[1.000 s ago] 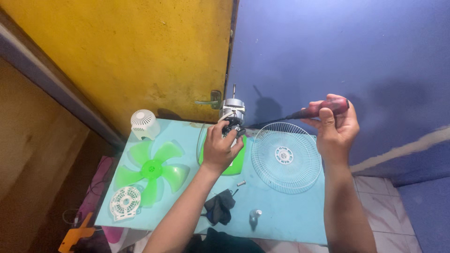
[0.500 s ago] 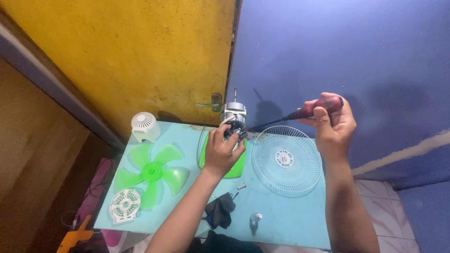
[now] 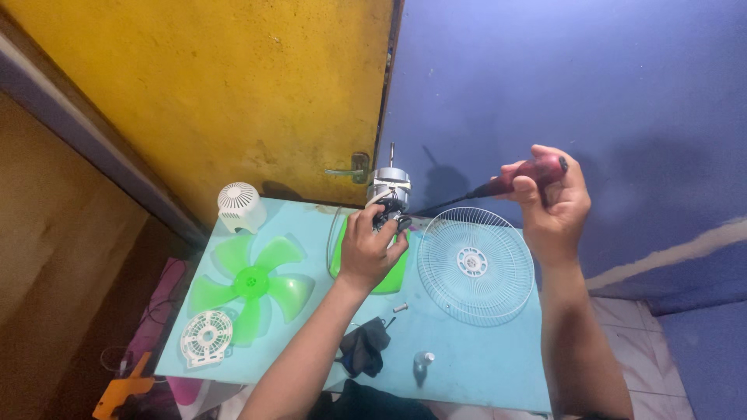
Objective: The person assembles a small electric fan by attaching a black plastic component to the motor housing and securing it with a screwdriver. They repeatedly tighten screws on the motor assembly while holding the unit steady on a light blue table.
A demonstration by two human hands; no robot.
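Blue table point(image 3: 475, 365): L hand point(image 3: 372, 250) steadies motor point(image 3: 387, 187), R hand point(image 3: 551, 204) w/ screwdriver point(image 3: 513, 180).

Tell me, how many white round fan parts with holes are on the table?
3. The wire grille lies at the right, the domed cover stands at the far left corner, and the flat vented disc lies near the front left edge. Others may be hidden behind the arms.

fan blade point(image 3: 250, 283) lies left of motor point(image 3: 387, 189), wire grille point(image 3: 475, 264) right, on table point(image 3: 482, 365).
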